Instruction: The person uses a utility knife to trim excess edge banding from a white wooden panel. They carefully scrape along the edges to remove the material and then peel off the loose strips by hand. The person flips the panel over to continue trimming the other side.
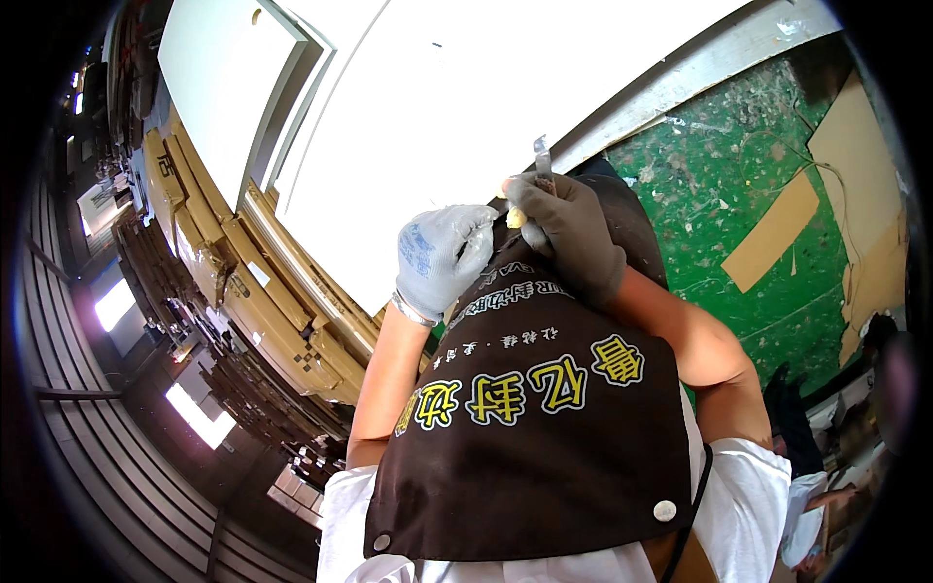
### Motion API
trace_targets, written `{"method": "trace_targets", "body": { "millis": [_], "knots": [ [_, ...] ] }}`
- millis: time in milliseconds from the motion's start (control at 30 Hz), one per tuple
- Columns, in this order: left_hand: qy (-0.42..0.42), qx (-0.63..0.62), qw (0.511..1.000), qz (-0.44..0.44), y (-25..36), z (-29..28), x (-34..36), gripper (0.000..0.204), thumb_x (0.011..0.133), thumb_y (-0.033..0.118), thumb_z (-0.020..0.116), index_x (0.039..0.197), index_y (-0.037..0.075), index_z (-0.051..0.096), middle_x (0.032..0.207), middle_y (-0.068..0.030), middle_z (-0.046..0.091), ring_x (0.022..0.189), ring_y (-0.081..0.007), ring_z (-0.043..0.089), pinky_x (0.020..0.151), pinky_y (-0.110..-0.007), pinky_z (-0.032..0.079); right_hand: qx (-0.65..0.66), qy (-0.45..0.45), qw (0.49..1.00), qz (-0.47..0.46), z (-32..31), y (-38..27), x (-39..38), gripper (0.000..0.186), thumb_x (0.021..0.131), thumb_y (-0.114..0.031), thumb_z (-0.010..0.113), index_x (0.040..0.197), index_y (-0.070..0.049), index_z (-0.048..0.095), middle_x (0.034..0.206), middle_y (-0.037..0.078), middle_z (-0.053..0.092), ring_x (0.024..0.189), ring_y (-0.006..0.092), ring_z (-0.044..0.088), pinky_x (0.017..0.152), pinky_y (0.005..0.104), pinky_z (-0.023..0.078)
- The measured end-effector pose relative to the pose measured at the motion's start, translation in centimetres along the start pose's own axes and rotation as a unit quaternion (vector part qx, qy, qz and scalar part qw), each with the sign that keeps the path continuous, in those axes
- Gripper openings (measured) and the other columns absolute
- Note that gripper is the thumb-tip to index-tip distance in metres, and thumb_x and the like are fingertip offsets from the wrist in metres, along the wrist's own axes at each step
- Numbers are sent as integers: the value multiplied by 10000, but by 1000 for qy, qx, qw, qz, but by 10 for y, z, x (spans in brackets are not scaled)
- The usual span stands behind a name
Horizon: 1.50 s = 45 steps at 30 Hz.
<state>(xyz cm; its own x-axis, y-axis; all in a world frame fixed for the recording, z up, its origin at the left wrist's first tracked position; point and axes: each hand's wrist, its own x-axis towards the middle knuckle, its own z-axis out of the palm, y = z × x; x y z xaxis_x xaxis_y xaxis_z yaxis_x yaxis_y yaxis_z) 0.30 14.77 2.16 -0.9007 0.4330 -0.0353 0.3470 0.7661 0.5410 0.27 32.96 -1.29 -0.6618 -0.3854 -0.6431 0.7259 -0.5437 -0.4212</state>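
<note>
My left hand (442,251), in a white knit glove with blue print, is closed in a pinch in front of the dark apron (525,476). Whatever it may hold between thumb and fingers is too small to make out. Close beside it, my right hand (571,228) wears a grey-brown glove and is wrapped round a putty knife (542,154), whose flat metal blade points up and away. A small yellow lump (516,218) sits at the right hand's fingers, on the side facing the left glove. Both hands are at the near edge of a large white panel (437,117).
Another white panel (219,92) with a round hole lies at far left. Below it are stacked cardboard-wrapped boards (262,291). To the right, a green stained floor (719,185) carries a cardboard strip (773,231) and larger cardboard sheets (865,165). Another person (802,510) is at lower right.
</note>
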Motion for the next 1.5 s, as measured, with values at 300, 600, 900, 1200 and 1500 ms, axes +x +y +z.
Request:
{"method": "trace_targets", "body": {
  "millis": [300, 600, 900, 1200, 1500],
  "knots": [
    [48, 15, 998, -49, -13, -2, -17, 117, 863, 69, 642, 969, 62, 691, 760, -115, 682, 648, -261, 670, 611, -340, 521, -107, 56, 991, -64, -6, 11, -18, 224, 962, -152, 640, 1115, 11, 652, 834, 32, 651, 655, 33, 527, 579, 187, 419],
    [22, -90, 987, -133, -1, -14, -21, 100, 877, 76, 630, 961, 36, 666, 802, -157, 683, 676, -302, 676, 646, -361, 532, -501, 152, 766, -373, 8, 14, -2, 241, 825, -125, 738, 1051, -66, 678, 942, 134, 687, 824, 283, 682, 727, 339, 541],
    [85, -131, 987, -49, -29, -5, -25, 222, 868, 154, 640, 1068, 80, 702, 854, -140, 698, 704, -323, 670, 637, -374, 536, -613, 144, 680, -377, 19, 35, 6, 179, 788, -182, 685, 914, -77, 614, 838, 132, 636, 766, 333, 641, 675, 407, 509],
    [31, 35, 996, 80, -32, 4, -5, 240, 759, 119, 658, 989, 125, 725, 720, -65, 632, 633, -244, 625, 598, -354, 496, -565, 132, 721, -380, 25, 56, -15, 186, 767, -94, 683, 941, -61, 624, 822, 138, 625, 735, 337, 615, 671, 409, 498],
    [2, -59, 998, -1, -35, -11, -29, 119, 798, 70, 657, 913, 83, 685, 769, -79, 655, 693, -262, 639, 640, -368, 505, -426, 198, 806, -360, 7, 68, -24, 251, 813, -3, 714, 1054, 11, 648, 924, 130, 674, 787, 177, 651, 727, 289, 515]
  ]
}}
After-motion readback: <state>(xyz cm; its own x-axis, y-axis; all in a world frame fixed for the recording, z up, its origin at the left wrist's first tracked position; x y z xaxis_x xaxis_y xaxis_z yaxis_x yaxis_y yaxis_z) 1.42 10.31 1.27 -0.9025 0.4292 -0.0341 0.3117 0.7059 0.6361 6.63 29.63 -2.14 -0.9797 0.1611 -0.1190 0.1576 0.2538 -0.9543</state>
